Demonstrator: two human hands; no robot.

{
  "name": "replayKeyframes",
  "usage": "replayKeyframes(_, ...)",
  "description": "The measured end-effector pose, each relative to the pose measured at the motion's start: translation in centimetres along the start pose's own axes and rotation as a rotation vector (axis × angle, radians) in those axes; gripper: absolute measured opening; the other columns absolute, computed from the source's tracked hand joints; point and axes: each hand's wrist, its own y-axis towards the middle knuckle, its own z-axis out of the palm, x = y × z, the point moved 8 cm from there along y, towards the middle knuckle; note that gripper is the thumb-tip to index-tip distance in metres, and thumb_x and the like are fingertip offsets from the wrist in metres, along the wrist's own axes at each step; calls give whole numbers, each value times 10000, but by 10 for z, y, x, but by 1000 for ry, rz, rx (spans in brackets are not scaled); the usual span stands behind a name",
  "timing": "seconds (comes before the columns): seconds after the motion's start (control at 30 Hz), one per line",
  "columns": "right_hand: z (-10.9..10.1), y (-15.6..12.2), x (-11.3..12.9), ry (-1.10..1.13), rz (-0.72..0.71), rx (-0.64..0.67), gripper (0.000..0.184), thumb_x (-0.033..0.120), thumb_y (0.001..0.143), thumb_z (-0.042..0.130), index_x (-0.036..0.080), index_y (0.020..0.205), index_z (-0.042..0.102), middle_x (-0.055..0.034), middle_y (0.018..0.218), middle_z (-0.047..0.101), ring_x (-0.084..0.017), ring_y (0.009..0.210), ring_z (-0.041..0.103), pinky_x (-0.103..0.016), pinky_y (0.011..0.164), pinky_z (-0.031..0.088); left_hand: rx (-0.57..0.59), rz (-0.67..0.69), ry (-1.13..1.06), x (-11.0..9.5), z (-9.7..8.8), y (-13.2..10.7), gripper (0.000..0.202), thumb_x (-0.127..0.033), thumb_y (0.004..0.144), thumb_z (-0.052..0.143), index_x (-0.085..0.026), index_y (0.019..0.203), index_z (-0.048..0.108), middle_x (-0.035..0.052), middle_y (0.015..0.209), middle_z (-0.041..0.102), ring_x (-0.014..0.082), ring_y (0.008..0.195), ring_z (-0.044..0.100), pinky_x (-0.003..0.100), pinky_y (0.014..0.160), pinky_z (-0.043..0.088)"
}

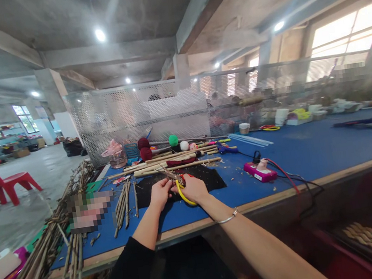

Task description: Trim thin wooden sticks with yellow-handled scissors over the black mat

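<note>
My right hand [196, 189] is closed round a pair of scissors [185, 197] with yellow handles, their metal blades pointing up and to the left. Close against it, my left hand [160, 195] has its fingers pinched together near the blades; what they hold is too small to tell. Both hands are over a black mat [215, 180] scattered with small chips. Left of the mat lie short cut twigs [122, 206], and just behind it are pale wooden sticks [155, 164].
A bundle of long branches [55, 231] hangs over the left table edge. Yarn balls [173, 140] and a pink-topped jar [116, 156] stand behind. A blue glue gun [227, 148] and a purple power strip [260, 173] with cables lie right. A perforated metal screen [117, 117] backs the blue table [311, 145].
</note>
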Motion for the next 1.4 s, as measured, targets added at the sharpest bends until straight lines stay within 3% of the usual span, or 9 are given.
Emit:
replayKeyframes(0.17,-8,0,5,16,-76,-94,512,608,659,524,168,919,491,-98,919,597,-204,857,566,-268,691,365,21,-9,33,3,3,1,303,-349,664,591,-112,840,658,65,757,645,48,447,459,143,339,346)
replayKeyframes(0.33,-2,1,2,42,-36,-14,509,630,657,507,183,898,486,-68,841,618,-201,789,589,-261,634,368,9,-13,23,2,2,1,320,-354,662,597,-126,878,662,60,750,645,53,456,466,143,342,344)
replayKeyframes(0.6,1,4,-2,-11,-13,3,535,671,649,473,192,881,528,-84,817,634,-230,765,601,-279,623,386,-3,-50,19,1,0,-2,363,-353,650,615,-128,934,650,74,787,652,55,476,477,136,352,338)
replayKeyframes(0.87,1,3,-7,5,35,20,515,658,657,478,200,879,557,-87,835,638,-235,775,604,-283,631,404,-29,-68,10,-1,-2,-4,395,-333,658,584,-128,992,637,29,609,607,58,426,433,160,370,320)
replayKeyframes(0.97,1,3,-8,3,33,5,508,659,655,476,208,871,563,-86,828,639,-244,769,604,-294,624,407,-51,0,103,-9,-5,-4,348,-310,682,540,-118,948,657,8,512,562,58,379,390,174,373,296)
replayKeyframes(1.1,2,4,-10,3,31,-1,480,641,658,488,219,869,574,-79,828,642,-242,767,606,-289,615,407,-129,141,327,-23,-13,-7,274,-289,709,482,-135,803,688,0,461,526,89,426,436,189,426,314)
replayKeyframes(1.27,3,4,-11,-14,41,4,480,643,669,470,209,844,581,-89,814,641,-239,768,602,-292,630,403,-155,199,541,-27,-16,-8,269,-289,720,472,-149,803,686,24,562,603,125,532,511,211,526,357)
replayKeyframes(1.4,-5,4,-18,31,90,-78,479,643,682,452,219,864,584,-79,807,639,-226,785,593,-283,642,389,-235,218,588,-31,-23,-7,294,-317,758,441,-146,855,659,58,697,645,158,659,554,231,618,375)
